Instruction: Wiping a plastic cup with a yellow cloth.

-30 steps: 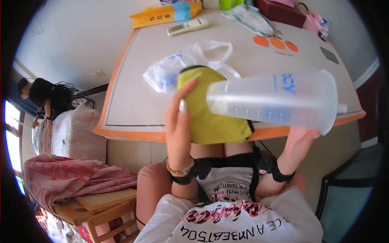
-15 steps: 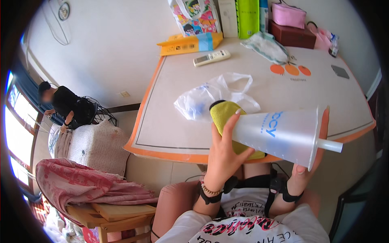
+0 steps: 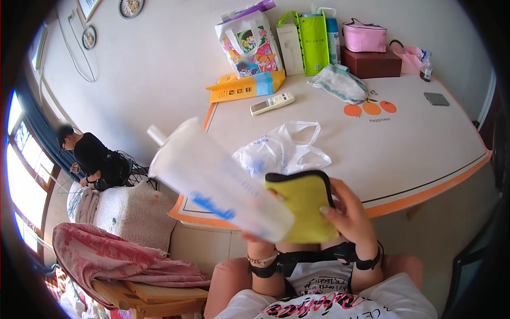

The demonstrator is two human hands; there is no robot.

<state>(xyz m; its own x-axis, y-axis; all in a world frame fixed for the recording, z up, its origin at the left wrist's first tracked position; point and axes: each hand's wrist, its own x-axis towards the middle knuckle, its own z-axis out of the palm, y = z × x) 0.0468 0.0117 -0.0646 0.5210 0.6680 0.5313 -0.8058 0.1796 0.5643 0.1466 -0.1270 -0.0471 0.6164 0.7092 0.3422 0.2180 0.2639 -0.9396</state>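
A frosted plastic cup (image 3: 223,186) with blue print tilts up to the left, its lid and wide straw at the upper end; it is blurred. My left hand (image 3: 258,243) grips it near the base, most of the fingers hidden behind the cup. In my right hand (image 3: 353,220) is a flat yellow-green cloth (image 3: 307,204) with black edging, pinched at its right side. The cloth is right beside the cup's base, and part of its left side is hidden. Beyond both hands, a white plastic bag (image 3: 279,151) lies crumpled on the table.
On the table (image 3: 382,154) are a remote control (image 3: 272,103), a yellow packet (image 3: 244,87), a towel (image 3: 340,84) and a phone (image 3: 436,99). Bags and boxes line the wall. A draped wooden chair (image 3: 154,292) is at my left; another person (image 3: 95,151) sits farther off.
The cup has swung from right to upper left, its straw end now pointing left. My right hand has left the lid and holds the cloth; my left hand is at the cup's base.
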